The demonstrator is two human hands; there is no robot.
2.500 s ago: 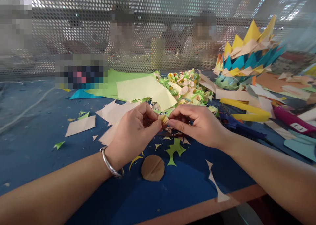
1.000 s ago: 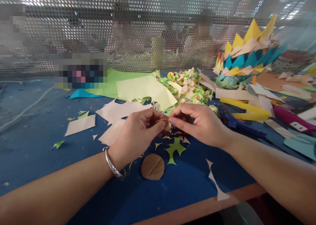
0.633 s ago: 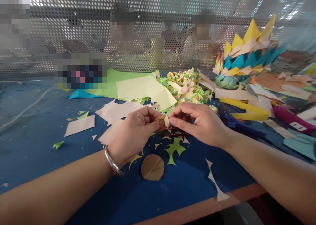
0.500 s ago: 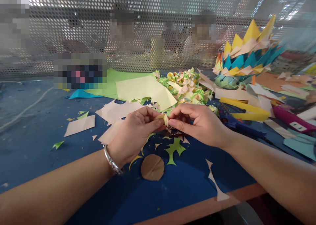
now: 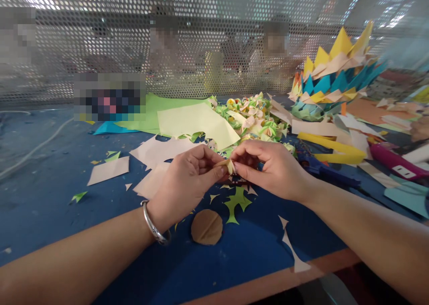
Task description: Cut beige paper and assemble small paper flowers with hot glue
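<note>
Light pressure should keep the folded paper (image 5: 230,167) uncrushed at one o'clock from the brown disc (image 5: 207,227), where the left hand (image 5: 187,177) pinches it and the right hand (image 5: 273,171) meets its edge, grip unclear.

Behind the blue table (image 5: 50,171), a perforated metal screen (image 5: 187,75) is seen. On the right, a spiky paper construction (image 5: 338,81) is placed, formed of yellow, pink and blue layers. Nearer, a magenta object (image 5: 385,158) is laid near a light-blue sheet (image 5: 407,195).
</note>
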